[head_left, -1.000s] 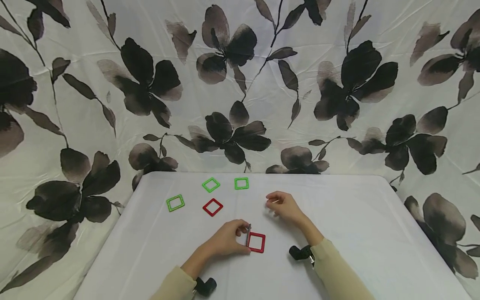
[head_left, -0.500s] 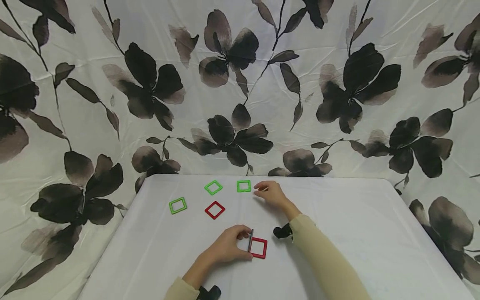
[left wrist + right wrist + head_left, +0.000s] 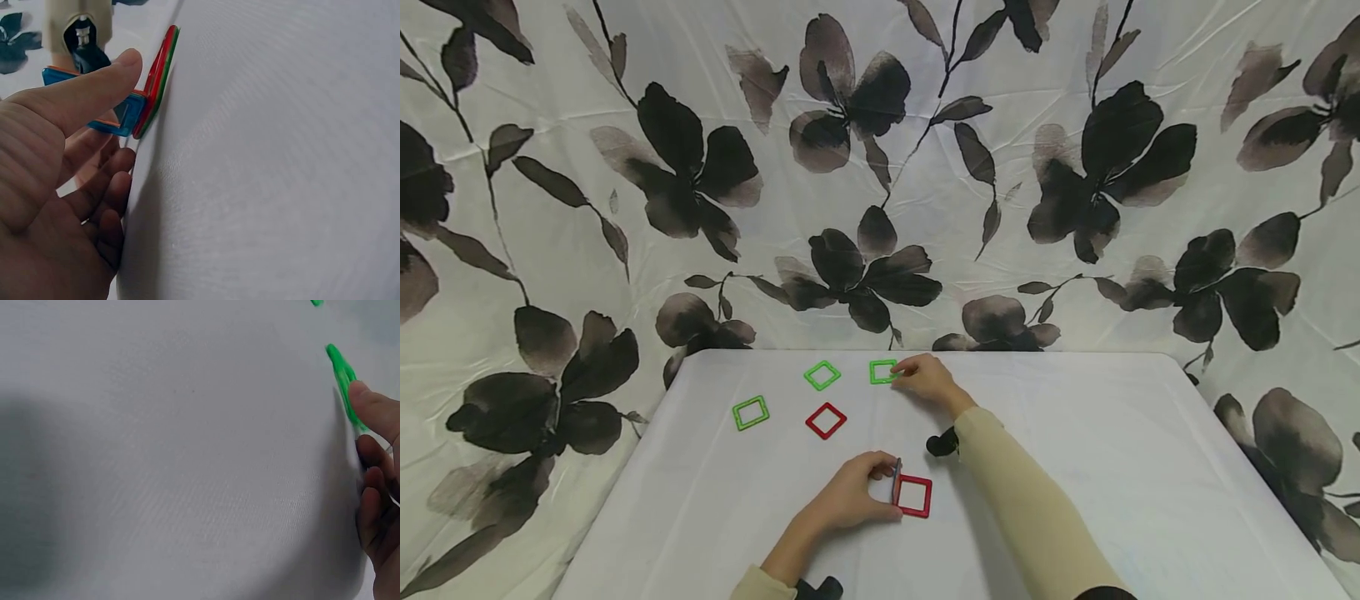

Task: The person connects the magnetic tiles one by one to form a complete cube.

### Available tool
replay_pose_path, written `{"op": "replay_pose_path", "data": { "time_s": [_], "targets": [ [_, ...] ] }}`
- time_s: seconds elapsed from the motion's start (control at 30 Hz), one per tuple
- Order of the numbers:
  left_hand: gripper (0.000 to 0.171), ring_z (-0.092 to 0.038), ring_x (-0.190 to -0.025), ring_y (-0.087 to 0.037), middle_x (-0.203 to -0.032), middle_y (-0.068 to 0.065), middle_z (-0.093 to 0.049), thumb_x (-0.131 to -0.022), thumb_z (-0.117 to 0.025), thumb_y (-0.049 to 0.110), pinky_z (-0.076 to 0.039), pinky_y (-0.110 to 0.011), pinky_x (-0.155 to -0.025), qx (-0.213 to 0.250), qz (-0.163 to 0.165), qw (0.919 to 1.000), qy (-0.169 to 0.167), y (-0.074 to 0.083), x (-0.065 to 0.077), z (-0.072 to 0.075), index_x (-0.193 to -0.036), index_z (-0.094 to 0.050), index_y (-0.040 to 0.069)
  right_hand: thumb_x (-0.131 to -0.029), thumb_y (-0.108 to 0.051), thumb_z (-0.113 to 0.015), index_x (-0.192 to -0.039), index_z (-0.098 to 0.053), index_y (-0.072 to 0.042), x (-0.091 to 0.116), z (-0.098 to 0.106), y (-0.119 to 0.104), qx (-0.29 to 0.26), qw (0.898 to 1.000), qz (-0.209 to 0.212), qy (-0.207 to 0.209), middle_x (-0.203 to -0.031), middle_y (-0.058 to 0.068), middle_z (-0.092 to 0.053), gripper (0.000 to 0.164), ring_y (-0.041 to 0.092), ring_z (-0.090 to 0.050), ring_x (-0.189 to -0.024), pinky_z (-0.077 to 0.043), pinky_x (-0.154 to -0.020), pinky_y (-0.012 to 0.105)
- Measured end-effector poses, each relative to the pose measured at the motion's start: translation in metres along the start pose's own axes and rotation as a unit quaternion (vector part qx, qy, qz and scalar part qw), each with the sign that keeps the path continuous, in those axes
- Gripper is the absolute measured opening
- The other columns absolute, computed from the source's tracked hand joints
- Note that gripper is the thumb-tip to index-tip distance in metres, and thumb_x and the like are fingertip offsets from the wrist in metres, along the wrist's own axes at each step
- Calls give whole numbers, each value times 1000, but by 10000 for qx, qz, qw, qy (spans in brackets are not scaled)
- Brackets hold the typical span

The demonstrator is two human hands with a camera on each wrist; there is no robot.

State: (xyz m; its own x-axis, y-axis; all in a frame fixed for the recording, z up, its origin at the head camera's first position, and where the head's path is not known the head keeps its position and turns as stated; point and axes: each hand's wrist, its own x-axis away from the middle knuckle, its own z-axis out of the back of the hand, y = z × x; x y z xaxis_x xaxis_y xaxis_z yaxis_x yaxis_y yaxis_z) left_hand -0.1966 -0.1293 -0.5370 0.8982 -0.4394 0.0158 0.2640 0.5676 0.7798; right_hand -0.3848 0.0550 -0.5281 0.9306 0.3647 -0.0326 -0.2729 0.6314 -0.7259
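My left hand (image 3: 850,493) pinches a blue square frame tile (image 3: 130,115) between thumb and fingers, low over the table. The tile stands on edge, seen as a thin dark strip in the head view. Against it, a red square frame tile (image 3: 915,514) lies flat; the left wrist view shows a green edge (image 3: 164,94) under the red. At the back, my right hand (image 3: 927,379) reaches a green square frame tile (image 3: 874,372), its fingertips over the right side. In the right wrist view the thumb (image 3: 369,403) overlaps that tile, with the other fingers loosely bent below.
Left of the hands lie another red square frame (image 3: 838,426) and two more green frames, one at the back (image 3: 812,369) and one farther left (image 3: 737,417). A white cloth covers the table (image 3: 1075,450). A floral curtain (image 3: 970,200) hangs behind its far edge.
My right hand has moved left and away from me, from the right of the tiles to the back green frame. The left hand keeps holding the upright tile in place.
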Motion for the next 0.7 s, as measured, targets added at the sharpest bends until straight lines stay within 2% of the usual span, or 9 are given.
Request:
{"op": "replay_pose_path", "data": {
  "time_s": [0.17, 0.27, 0.43, 0.53, 0.7],
  "targets": [
    [66, -55, -100, -11, -106, 12, -59, -67, -90, 35, -45, -32, -90, 7, -26, 10000, 31, -1, 1, 0, -122, -60, 14, -80, -34, -80, -103, -77, -28, -8, -4, 0, 646, 9976, -202, -106, -83, -9, -63, 24, 11, -54, -78, -43, -73, 33],
    [66, -54, -99, -11, -106, 13, -58, -67, -90, 36, -45, -32, -90, 18, 30, 10000, 30, -1, 1, -1, -122, -60, 15, -81, -34, -79, -101, -77, -28, -8, -4, -1, 840, 9961, -157, -237, -81, -9, -62, 20, 12, -54, -76, -42, -71, 34],
    [65, -55, -99, -10, -105, 13, -58, -67, -90, 35, -45, -32, -90, 62, 65, 9999, 43, 1, 1, -1, -122, -60, 15, -85, -33, -75, -96, -78, -27, -5, -4, -1, 957, 9950, -52, -277, -87, -11, -64, 13, 10, -56, -82, -44, -76, 33],
    [66, -55, -99, -11, -105, 13, -58, -67, -90, 35, -45, -32, -89, 38, 60, 9999, 79, 2, 1, -1, -122, -60, 14, -85, -30, -76, -95, -79, -22, 0, -2, 2, 752, 9969, 181, -144, -89, -5, -63, 13, 13, -56, -82, -45, -75, 34],
    [66, -54, -99, -13, -106, 12, -59, -67, -90, 35, -45, -34, -88, 21, 38, 9999, 103, 3, 1, 0, -122, -60, 13, -85, -19, -76, -90, -78, -12, 12, 6, 6, -28, 9977, 587, 338, -91, 1, -64, 9, 15, -58, -80, -48, -72, 32]
  ]
}}
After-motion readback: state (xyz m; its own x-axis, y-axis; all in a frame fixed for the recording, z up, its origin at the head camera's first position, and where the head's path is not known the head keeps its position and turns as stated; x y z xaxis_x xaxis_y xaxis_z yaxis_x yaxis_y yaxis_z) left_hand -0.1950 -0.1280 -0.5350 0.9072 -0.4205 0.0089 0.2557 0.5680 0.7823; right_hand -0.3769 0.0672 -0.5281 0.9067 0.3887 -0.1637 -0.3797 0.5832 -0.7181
